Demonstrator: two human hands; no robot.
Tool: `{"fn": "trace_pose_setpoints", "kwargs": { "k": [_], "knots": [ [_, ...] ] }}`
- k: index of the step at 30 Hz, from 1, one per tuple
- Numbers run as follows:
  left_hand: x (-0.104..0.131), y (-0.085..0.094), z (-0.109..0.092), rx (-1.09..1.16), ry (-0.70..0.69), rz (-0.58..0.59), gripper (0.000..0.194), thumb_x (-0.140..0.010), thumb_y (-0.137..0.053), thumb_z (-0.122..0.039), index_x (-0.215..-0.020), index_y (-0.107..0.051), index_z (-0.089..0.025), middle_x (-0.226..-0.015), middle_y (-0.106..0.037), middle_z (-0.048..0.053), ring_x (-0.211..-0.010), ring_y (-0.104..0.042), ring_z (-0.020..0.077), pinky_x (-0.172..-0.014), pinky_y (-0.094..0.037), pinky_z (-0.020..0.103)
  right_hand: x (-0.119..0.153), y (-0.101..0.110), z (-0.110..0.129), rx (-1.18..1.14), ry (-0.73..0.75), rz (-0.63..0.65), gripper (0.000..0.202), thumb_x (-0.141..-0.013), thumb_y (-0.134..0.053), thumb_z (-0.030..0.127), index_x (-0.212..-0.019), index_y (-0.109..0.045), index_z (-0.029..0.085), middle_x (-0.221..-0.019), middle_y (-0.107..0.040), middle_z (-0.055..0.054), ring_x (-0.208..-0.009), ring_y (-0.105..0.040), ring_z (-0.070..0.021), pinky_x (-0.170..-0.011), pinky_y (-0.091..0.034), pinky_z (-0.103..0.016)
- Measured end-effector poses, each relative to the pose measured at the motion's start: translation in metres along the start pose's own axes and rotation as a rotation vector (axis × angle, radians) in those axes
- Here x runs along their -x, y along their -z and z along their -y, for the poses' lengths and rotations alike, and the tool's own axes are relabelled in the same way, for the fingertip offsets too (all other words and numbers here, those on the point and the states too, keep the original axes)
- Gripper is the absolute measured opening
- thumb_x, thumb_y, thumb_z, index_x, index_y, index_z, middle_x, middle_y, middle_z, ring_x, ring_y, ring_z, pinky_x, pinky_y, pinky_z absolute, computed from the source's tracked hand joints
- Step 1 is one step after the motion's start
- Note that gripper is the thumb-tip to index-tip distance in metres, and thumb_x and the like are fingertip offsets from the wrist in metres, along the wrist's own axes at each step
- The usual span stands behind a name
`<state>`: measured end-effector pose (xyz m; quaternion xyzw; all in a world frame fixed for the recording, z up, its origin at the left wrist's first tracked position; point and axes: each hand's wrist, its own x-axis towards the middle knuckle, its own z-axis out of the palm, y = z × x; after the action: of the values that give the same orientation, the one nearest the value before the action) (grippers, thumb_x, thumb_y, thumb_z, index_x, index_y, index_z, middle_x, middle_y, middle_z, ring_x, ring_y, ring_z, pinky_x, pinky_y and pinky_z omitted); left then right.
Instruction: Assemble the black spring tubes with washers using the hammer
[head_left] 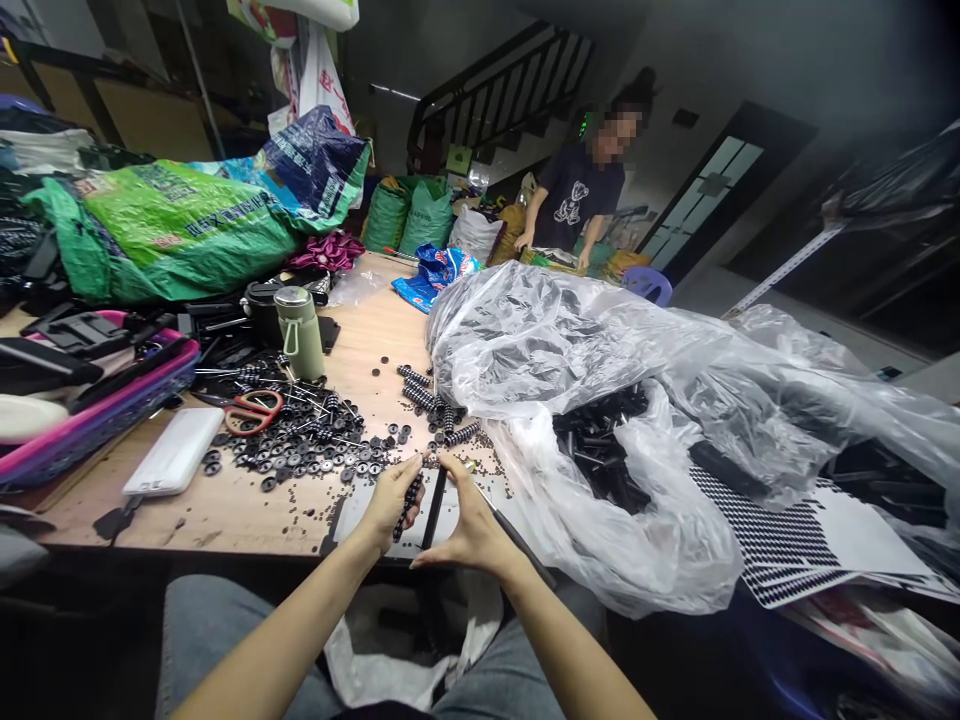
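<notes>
At the table's front edge, my left hand (396,500) is closed around a black ribbed rod (407,508) with pale dots. My right hand (469,520) is just to its right, thumb and fingers spread in a wide curve, with a dark bar (434,510) lying between the two hands; whether the fingertips touch it is unclear. Under them is a pale plate (365,512). Black round discs (300,450) and tiny dark pieces are scattered beyond my left hand. More ribbed rods (420,393) lie farther back, beside clear plastic.
Clear plastic sheeting (525,340) covers the right side, with black parts (600,450) inside. Red-handled scissors (253,413), a white power bank (176,452), a green bottle (300,335) and a pink basket (97,415) stand left. A person (577,190) stands behind.
</notes>
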<state>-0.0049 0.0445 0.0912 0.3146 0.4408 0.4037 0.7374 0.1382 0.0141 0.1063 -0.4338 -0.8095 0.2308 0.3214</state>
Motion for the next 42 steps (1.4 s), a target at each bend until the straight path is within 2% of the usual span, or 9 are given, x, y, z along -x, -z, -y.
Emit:
{"fn": "trace_pose_setpoints", "kwargs": {
  "k": [7,14,22,25,28,31,35,38,42],
  "knots": [
    [0.003,-0.008,0.004,0.137,-0.126,-0.136,0.026,-0.066,-0.055,-0.034,-0.078,-0.059,-0.011,-0.053,-0.054,-0.002,-0.042,-0.048,0.008,-0.04,-0.041,0.019,-0.003,-0.013,0.004,-0.024,-0.001,0.027,0.111,-0.043,-0.074,0.05,-0.13,-0.015,0.014,-0.132,-0.026,-0.016,-0.123,-0.025,-0.0261,-0.104,-0.023,-0.039],
    [0.002,-0.01,0.009,0.14,-0.028,-0.131,0.025,-0.069,-0.053,-0.036,-0.074,-0.055,-0.011,-0.048,-0.054,0.0,-0.041,-0.054,0.0132,-0.041,-0.045,0.024,-0.002,-0.018,-0.001,-0.035,-0.033,0.131,0.116,-0.043,-0.074,0.049,-0.132,-0.009,0.014,-0.134,-0.022,-0.016,-0.126,-0.019,-0.0265,-0.105,-0.02,-0.04],
    [-0.008,0.006,0.021,0.078,0.057,-0.092,0.025,-0.074,-0.047,-0.036,-0.079,-0.054,-0.013,-0.05,-0.053,0.0,-0.04,-0.052,0.0118,-0.041,-0.044,0.025,0.0,-0.041,-0.012,-0.076,-0.139,0.053,0.103,-0.044,-0.075,0.027,-0.128,-0.018,0.015,-0.128,-0.03,-0.014,-0.121,-0.028,-0.0258,-0.101,-0.028,-0.038],
    [-0.007,0.014,0.029,-0.157,-0.086,-0.105,0.03,-0.077,-0.042,-0.035,-0.093,-0.056,-0.014,-0.071,-0.06,0.005,-0.056,-0.056,0.0137,-0.056,-0.049,0.03,0.001,-0.058,-0.024,-0.036,-0.156,0.031,0.101,-0.045,-0.073,0.024,-0.128,-0.017,0.014,-0.127,-0.031,-0.016,-0.12,-0.029,-0.0272,-0.1,-0.029,-0.04],
    [-0.005,0.02,0.047,-0.668,-0.409,-0.179,0.038,-0.074,-0.047,-0.025,-0.112,-0.051,-0.018,-0.098,-0.055,0.009,-0.086,-0.054,0.0179,-0.08,-0.044,0.034,0.003,-0.079,-0.039,0.064,-0.164,-0.042,0.084,-0.059,-0.062,0.021,-0.129,-0.017,0.012,-0.127,-0.032,-0.018,-0.12,-0.029,-0.0274,-0.099,-0.028,-0.044],
    [-0.009,0.028,0.067,-1.145,-0.548,-0.184,0.045,-0.074,-0.044,-0.012,-0.119,-0.045,-0.016,-0.098,-0.052,0.011,-0.093,-0.049,0.0198,-0.083,-0.041,0.036,0.009,-0.086,-0.051,0.196,-0.165,-0.066,0.071,-0.067,-0.052,0.018,-0.129,-0.018,0.011,-0.127,-0.033,-0.017,-0.12,-0.028,-0.026,-0.098,-0.029,-0.044],
    [-0.019,0.047,0.074,-1.503,-0.675,-0.118,0.044,-0.074,-0.036,0.0,-0.113,-0.047,-0.013,-0.096,-0.054,0.011,-0.092,-0.05,0.0185,-0.079,-0.042,0.033,0.042,-0.052,-0.07,0.528,-0.333,-0.11,0.071,-0.066,-0.059,0.038,-0.125,-0.029,0.011,-0.124,-0.037,-0.018,-0.115,-0.033,-0.0313,-0.09,-0.034,-0.045],
    [-0.022,0.061,0.067,-1.663,-0.818,-0.095,0.041,-0.074,-0.037,0.001,-0.111,-0.048,-0.014,-0.095,-0.056,0.01,-0.089,-0.05,0.0187,-0.075,-0.042,0.034,0.071,-0.016,-0.087,0.864,-0.585,-0.131,0.035,-0.078,-0.046,0.042,-0.095,-0.052,0.012,-0.098,-0.052,-0.018,-0.095,-0.048,-0.0319,-0.074,-0.039,-0.043],
    [-0.019,0.065,0.062,-1.783,-0.886,-0.117,0.033,-0.079,-0.039,-0.008,-0.109,-0.049,-0.016,-0.088,-0.058,0.007,-0.082,-0.052,0.0189,-0.071,-0.04,0.037,0.078,0.002,-0.083,0.817,-0.654,-0.024,0.033,-0.087,-0.027,0.039,-0.076,-0.049,0.017,-0.077,-0.057,-0.01,-0.073,-0.055,-0.0232,-0.06,-0.039,-0.031]
  ]
}}
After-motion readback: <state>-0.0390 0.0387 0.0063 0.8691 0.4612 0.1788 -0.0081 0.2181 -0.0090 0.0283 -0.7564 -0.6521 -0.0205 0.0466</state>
